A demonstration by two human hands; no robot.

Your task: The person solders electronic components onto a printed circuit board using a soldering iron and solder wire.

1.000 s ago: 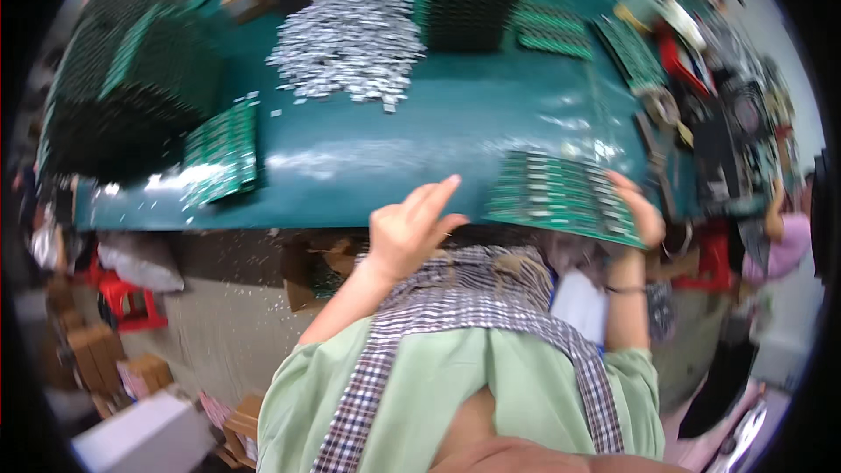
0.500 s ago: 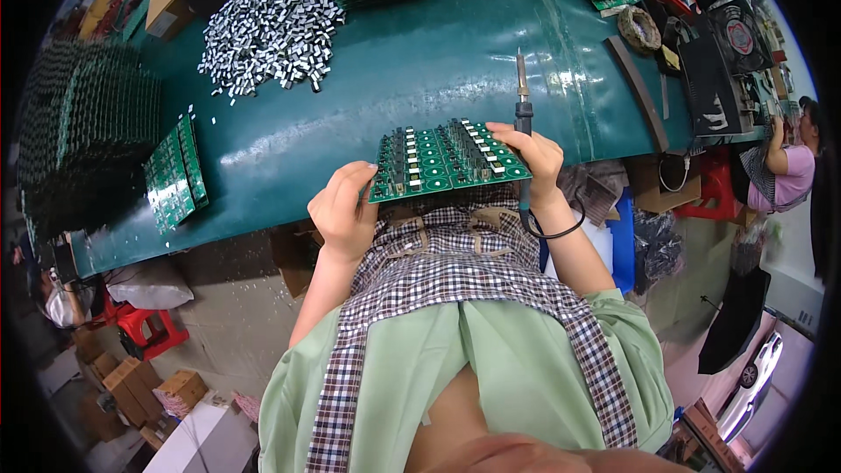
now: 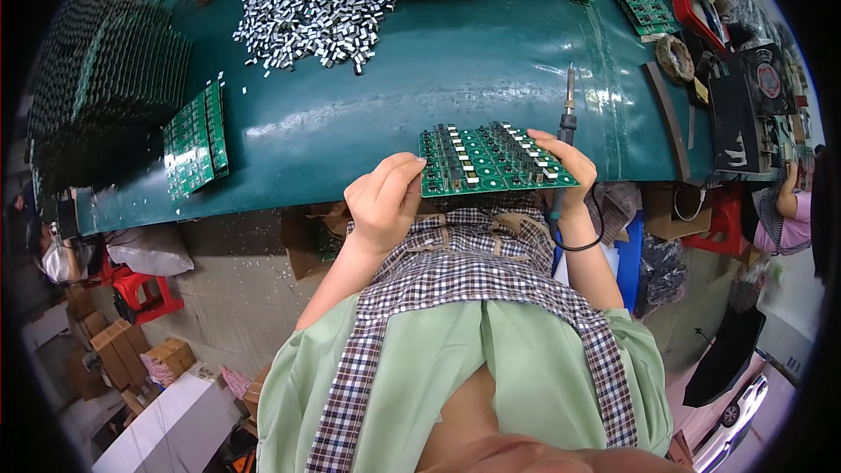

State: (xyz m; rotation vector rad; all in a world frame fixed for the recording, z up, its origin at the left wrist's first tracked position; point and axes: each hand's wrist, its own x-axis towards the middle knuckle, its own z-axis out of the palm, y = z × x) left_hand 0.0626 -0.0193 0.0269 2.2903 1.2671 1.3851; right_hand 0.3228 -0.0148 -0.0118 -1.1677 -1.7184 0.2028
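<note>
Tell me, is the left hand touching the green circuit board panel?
Touching. The head view shows the left hand gripping the left edge of the circuit board panel, fingers curled against it.

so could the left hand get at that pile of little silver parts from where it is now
Probably not as things stand. The left hand is gripping the near-left edge of the green circuit board panel, and the pile of silver parts lies far across the green table. The tabletop between them looks unobstructed, but it would need to let go and stretch.
</note>
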